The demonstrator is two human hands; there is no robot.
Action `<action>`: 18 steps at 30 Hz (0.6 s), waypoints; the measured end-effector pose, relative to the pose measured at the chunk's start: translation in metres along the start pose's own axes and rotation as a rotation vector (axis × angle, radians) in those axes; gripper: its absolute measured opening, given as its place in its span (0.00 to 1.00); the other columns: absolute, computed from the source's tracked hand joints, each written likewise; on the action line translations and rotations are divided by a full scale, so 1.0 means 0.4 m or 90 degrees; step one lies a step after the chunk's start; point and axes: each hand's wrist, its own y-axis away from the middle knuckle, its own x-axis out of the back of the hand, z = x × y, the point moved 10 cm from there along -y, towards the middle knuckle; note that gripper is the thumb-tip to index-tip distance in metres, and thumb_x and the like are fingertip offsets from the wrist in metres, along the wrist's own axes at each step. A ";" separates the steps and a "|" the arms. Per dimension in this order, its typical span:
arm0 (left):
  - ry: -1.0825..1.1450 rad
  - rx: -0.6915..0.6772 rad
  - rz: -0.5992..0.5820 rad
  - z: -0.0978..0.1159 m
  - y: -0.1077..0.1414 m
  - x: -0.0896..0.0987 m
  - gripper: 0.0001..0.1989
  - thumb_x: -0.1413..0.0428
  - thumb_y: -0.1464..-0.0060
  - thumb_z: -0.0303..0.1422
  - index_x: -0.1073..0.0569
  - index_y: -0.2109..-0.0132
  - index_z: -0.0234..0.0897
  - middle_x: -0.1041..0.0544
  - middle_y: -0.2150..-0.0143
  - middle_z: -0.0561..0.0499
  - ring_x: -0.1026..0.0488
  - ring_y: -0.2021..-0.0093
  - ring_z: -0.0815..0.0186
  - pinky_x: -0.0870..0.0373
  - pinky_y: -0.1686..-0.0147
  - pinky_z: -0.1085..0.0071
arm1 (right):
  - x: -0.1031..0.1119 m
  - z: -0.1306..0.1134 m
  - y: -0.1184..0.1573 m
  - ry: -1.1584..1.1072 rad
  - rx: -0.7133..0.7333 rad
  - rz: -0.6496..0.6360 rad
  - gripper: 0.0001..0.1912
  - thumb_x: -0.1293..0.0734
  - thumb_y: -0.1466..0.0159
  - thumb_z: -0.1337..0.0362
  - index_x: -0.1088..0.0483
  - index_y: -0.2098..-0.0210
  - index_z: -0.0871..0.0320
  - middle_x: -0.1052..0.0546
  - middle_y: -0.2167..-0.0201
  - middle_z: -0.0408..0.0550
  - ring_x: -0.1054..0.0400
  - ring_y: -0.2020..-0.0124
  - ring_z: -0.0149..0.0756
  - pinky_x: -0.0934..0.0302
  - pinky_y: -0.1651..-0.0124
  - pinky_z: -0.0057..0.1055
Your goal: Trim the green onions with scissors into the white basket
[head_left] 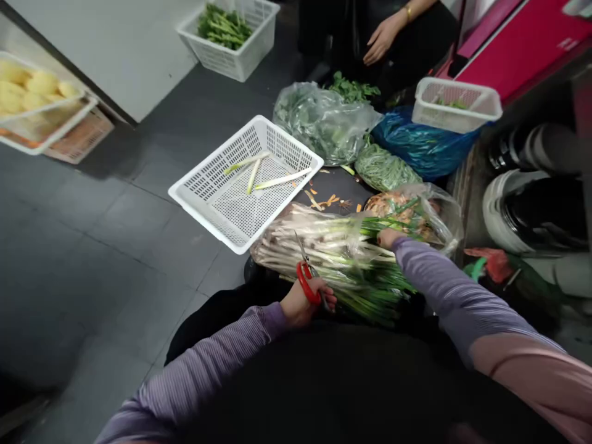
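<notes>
My left hand point(304, 302) holds red-handled scissors point(307, 283), their blades apart and pointing up over the white stalks. Across my lap lies a big bundle of green onions point(324, 246), partly wrapped in clear plastic, white ends left and green leaves right. At the bundle's upper right, my right hand point(389, 238) is closed at the green leaves; what its fingers grip is too small to make out. Beyond the bundle, a white perforated basket point(217, 223) contains several pale stalks point(283, 179).
Bags of greens point(324, 120), a blue bag point(423, 145) and a small white basket point(478, 105) stand ahead. Another person's hand point(383, 37) is at the top. Trimmings litter the floor. Potatoes point(37, 89) sit left, another basket of greens point(240, 58) behind, buckets point(504, 209) right.
</notes>
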 end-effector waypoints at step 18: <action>-0.052 0.054 0.092 -0.025 -0.057 -0.040 0.11 0.54 0.48 0.18 0.33 0.75 0.30 0.30 0.80 0.50 0.32 0.82 0.70 0.34 0.79 0.74 | -0.162 -0.228 -0.101 0.118 0.220 0.080 0.22 0.48 0.34 0.70 0.30 0.48 0.65 0.32 0.45 0.63 0.44 0.43 0.47 0.49 0.43 0.41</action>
